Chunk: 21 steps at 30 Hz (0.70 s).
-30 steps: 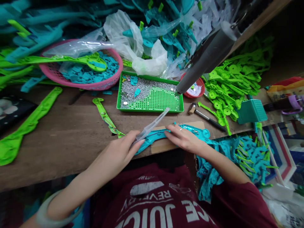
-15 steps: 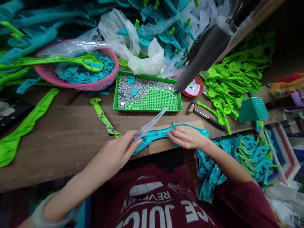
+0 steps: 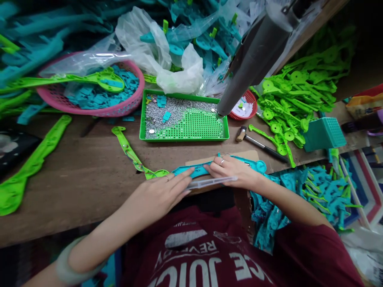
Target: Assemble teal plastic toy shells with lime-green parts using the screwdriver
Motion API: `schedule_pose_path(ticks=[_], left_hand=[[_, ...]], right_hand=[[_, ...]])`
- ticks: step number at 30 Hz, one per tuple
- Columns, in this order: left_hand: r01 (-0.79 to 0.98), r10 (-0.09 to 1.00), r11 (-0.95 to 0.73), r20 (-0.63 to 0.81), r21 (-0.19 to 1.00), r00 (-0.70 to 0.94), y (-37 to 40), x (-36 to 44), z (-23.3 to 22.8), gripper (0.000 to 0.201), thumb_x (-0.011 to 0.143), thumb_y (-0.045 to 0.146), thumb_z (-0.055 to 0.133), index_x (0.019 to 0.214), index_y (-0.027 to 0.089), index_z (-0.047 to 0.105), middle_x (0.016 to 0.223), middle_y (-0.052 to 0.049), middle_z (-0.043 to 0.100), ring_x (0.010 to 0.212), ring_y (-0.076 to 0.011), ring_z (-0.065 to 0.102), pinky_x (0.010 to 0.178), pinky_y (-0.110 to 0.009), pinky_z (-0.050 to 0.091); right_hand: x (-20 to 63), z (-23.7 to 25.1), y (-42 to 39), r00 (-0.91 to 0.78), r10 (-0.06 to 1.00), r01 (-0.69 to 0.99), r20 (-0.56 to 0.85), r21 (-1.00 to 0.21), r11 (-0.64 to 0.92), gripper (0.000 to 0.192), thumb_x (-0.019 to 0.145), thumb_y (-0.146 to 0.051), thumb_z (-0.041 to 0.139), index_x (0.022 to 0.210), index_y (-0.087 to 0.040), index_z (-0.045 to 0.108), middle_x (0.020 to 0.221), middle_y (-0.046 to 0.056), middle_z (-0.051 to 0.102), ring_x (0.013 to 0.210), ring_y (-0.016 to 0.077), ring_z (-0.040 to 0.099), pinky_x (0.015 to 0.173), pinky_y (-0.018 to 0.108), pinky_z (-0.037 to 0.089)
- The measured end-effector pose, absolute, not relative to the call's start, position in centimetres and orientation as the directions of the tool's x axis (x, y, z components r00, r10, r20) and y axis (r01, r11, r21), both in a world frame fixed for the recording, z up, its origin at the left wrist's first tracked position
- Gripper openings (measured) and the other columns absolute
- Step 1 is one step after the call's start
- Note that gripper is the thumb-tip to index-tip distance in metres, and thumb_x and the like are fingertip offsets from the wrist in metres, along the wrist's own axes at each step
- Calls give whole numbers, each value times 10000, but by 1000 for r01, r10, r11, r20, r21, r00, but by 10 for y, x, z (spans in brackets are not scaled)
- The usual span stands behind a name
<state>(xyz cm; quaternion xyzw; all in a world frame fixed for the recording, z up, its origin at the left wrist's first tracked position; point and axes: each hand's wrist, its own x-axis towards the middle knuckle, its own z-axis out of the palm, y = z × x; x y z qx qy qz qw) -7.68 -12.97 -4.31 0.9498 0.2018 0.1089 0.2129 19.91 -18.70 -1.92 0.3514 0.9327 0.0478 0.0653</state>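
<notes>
A long blue plastic shell [image 3: 196, 171] with thin wires along it lies across a piece of cardboard at the table's front edge. My left hand [image 3: 167, 191] reaches over the shell's left end, fingers extended onto it, and keeps a translucent plastic strip [image 3: 212, 182] between thumb and fingers. The strip points right, low in front of the shell. My right hand [image 3: 230, 171] bends its fingers over the middle of the shell, pressing the wires; the fingertips are partly hidden. A green plastic shell with wires [image 3: 128, 151] touches the area beside my left fingers.
Behind the hands sits a green tray [image 3: 184, 139] of small screws. A hammer [image 3: 257, 145] and a red basket [image 3: 254, 109] are to its right, under a hanging grey tool [image 3: 254, 59]. A pink basket [image 3: 89, 109] holds blue pieces. Green parts [image 3: 287, 103] are heaped at right.
My left hand has turned flatter over the shell, and the translucent strip has swung from pointing up and away to lying low toward my right wrist. My right hand stays on the shell.
</notes>
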Motion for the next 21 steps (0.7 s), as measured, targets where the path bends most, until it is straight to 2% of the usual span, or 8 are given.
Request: schedule_pose_path(ticks=[3, 5, 8, 12, 17, 19, 21], left_hand=[[291, 378, -870, 160, 397, 912, -130, -73, -42, 451, 1070, 393, 306, 1184, 225, 709, 1272, -110, 718, 911, -244, 756, 774, -368, 604], [275, 352, -893, 173, 357, 920, -130, -72, -41, 442, 1070, 376, 308, 1185, 216, 704, 1253, -111, 726, 895, -252, 754, 766, -380, 599], [296, 369, -878, 139, 377, 919, -129, -71, -40, 454, 1069, 402, 307, 1181, 217, 706, 1181, -119, 751, 922, -260, 748, 795, -384, 591], [354, 406, -816, 18, 457, 914, -124, -69, -37, 569, 1065, 504, 240, 1159, 208, 717, 1064, -128, 770, 926, -266, 746, 767, -372, 591], [385, 409, -795, -56, 468, 911, -122, -68, -32, 632, 1054, 554, 191, 1223, 212, 694, 1056, -135, 768, 924, -270, 748, 765, -377, 593], [380, 401, -804, -56, 457, 915, -123, -68, -31, 660, 1055, 552, 161, 1254, 197, 681, 1013, -143, 770, 925, -279, 748, 768, -388, 594], [374, 393, -807, -56, 456, 918, -125, -68, -31, 692, 1053, 559, 140, 1261, 177, 679, 1002, -159, 768, 933, -289, 747, 777, -403, 595]], right_hand=[[203, -21, -190, -771, 636, 625, -35, 148, 767, 277, 1042, -99, 318, 1095, -108, 590, 879, 67, 606, 832, 186, 573, 660, 341, 482], [207, -24, -192, -802, 597, 591, 14, 165, 790, 282, 1046, -107, 314, 1158, -101, 573, 848, 54, 601, 822, 179, 567, 629, 325, 469], [210, -26, -193, -813, 579, 579, 59, 181, 795, 295, 1045, -110, 323, 1247, -69, 534, 848, 52, 603, 827, 181, 566, 639, 325, 472], [206, -26, -190, -780, 626, 622, -3, 112, 775, 250, 1054, -148, 339, 1157, -108, 564, 909, 68, 609, 867, 196, 565, 680, 338, 480], [207, -22, -194, -694, 720, 720, -28, 3, 694, 178, 1046, -158, 409, 1110, -129, 572, 921, 65, 603, 872, 179, 574, 738, 312, 497], [211, -21, -201, -705, 709, 709, 19, 16, 705, 238, 1058, -163, 356, 1080, -133, 591, 953, 78, 624, 850, 165, 574, 743, 297, 511], [215, -22, -207, -753, 653, 658, 81, 65, 750, 270, 1055, -156, 340, 1049, -127, 609, 988, 98, 644, 841, 166, 577, 720, 302, 516]])
